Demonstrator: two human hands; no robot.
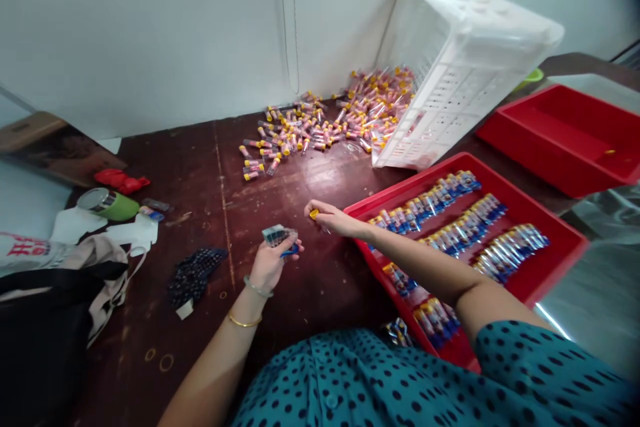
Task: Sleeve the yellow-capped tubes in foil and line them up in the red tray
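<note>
My left hand (270, 263) is closed around a small clear plastic packet (275, 235) with blue printing, held over the dark red table (200, 177). A little to the right, my right hand (333, 220) pinches a small clear tube with a yellow cap (314, 214). The two hands are apart, and fingers cover much of the tube. Beyond them spreads a heap of similar yellow-capped tubes with pink contents (320, 127). Beneath my right forearm, a shallow red tray (560, 263) holds rows of filled blue and clear packets (457, 230).
A white plastic crate (465, 73) leans tipped over the heap against the wall. Another red bin (555, 147) stands at the far right. On the left lie a dark patterned cloth (195, 273), a green cup (123, 207), a red crumpled item (121, 181) and a black bag (43, 340).
</note>
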